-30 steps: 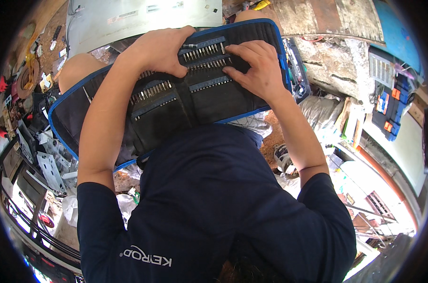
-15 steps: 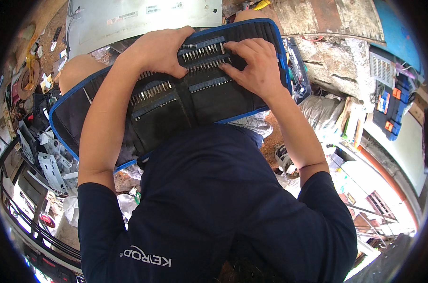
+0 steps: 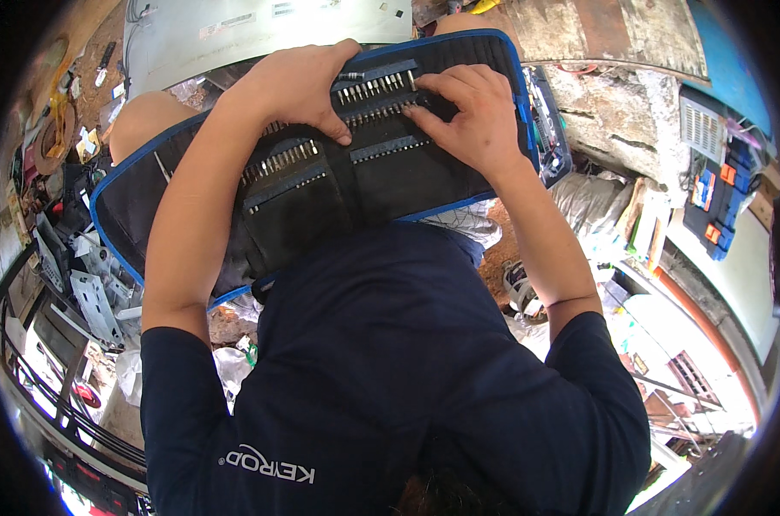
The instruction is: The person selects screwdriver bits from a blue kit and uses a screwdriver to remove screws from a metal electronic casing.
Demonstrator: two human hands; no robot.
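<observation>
A black tool roll with blue edging (image 3: 295,222) lies open across my lap, tilted up to the right. Screwdriver bits (image 3: 368,89) stand in short rows of loops on it, in a left and a right block. My left hand (image 3: 308,90) grips the roll's far edge, its thumb lying along the middle fold and its other fingers mostly hidden. My right hand (image 3: 472,112) is at the right end of the upper rows. Its forefinger touches the end bit (image 3: 411,80), and its thumb rests just below, by the second row.
Beyond the roll lies a pale metal panel (image 3: 227,26). Scrap parts and brackets (image 3: 93,305) clutter the ground at left. A worn wooden board (image 3: 579,39) lies at the far right, with a blue case with orange latches (image 3: 712,202) nearer. Beside the roll sits a dark tray (image 3: 552,129).
The view has shifted slightly. My left thumb has moved a little across the fold. The right hand stays at the same end bits, its fingers barely changed.
</observation>
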